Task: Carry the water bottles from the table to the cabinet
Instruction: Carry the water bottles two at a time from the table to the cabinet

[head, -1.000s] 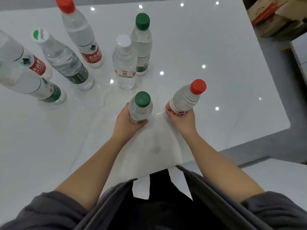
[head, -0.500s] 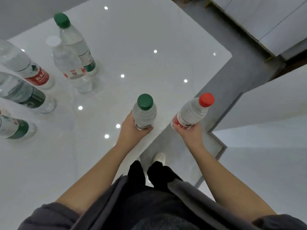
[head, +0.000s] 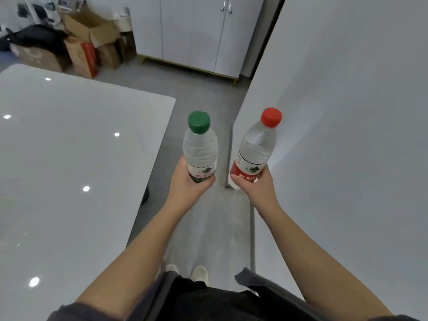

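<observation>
Green-capped bottle (head: 200,151) gripped by left hand (head: 188,181), red-capped bottle (head: 256,148) by right hand (head: 257,183)

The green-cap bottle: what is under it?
The green-cap bottle is gripped at its lower end by the left hand, with grey floor below. Its bottom is covered by the hand, so I can't see it.

Bases hidden
Left hand (head: 185,185) hides the base of the green-capped bottle (head: 200,147), right hand (head: 258,188) that of the red-capped bottle (head: 257,144).

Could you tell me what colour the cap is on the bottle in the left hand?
Green cap, seen clearly in the head view.
</observation>
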A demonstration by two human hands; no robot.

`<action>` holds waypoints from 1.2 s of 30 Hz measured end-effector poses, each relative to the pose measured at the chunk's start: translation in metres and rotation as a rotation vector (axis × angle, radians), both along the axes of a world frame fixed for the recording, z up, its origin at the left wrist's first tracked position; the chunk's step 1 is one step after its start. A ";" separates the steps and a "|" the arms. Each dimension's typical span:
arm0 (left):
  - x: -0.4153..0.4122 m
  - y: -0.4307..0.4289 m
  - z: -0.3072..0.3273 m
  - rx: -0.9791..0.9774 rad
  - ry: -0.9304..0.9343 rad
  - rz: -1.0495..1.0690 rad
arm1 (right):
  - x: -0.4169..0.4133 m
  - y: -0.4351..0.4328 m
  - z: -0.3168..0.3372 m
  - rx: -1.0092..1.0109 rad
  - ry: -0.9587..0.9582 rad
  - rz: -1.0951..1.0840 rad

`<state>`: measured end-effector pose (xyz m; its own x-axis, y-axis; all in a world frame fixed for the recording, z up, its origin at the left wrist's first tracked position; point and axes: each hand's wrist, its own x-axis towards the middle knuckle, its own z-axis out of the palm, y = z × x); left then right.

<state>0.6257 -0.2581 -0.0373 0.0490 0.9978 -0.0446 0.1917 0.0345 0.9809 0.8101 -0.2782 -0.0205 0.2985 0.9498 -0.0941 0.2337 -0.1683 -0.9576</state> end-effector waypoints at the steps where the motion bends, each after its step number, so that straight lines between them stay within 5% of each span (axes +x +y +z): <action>1: 0.008 0.007 0.014 0.029 -0.012 -0.025 | 0.006 0.002 0.013 0.026 0.019 -0.019; 18: 0.021 0.079 0.266 0.336 -0.271 -0.200 | 0.004 0.040 0.249 0.489 0.068 -0.039; 36: -0.002 0.112 0.310 0.318 -0.394 -0.203 | -0.003 0.084 0.280 0.538 0.121 -0.051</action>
<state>0.6234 -0.1459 0.2731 0.1939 0.9278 0.3188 -0.2204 -0.2755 0.9357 0.8074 -0.1937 0.2593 0.3625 0.8579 0.3641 0.1215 0.3438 -0.9311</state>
